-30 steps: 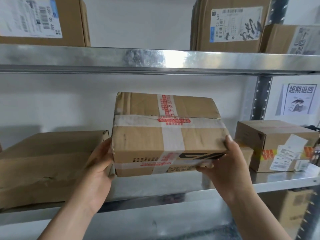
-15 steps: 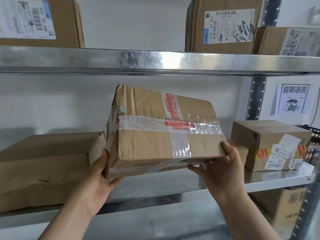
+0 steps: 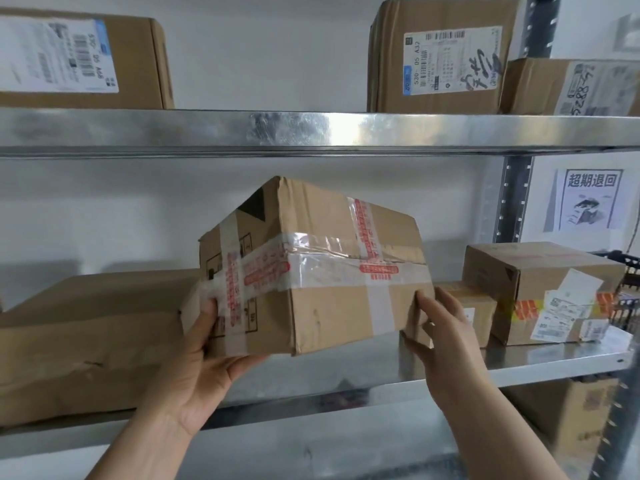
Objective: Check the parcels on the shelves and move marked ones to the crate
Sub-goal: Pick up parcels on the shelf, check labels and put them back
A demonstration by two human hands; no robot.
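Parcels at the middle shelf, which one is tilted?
The parcel with red-printed tape, held in the left grip, steadied by the right grip; the long box and labelled box lie flat on the shelf.

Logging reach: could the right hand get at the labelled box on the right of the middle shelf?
Probably yes: the right hand lies open against the taped box, which the left hand grips, and the labelled box stands uncovered just beyond it.

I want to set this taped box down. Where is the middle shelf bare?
Bare shelf lies under the taped box, between the flat carton and the small box. Crowded at right: small box beside the labelled box.
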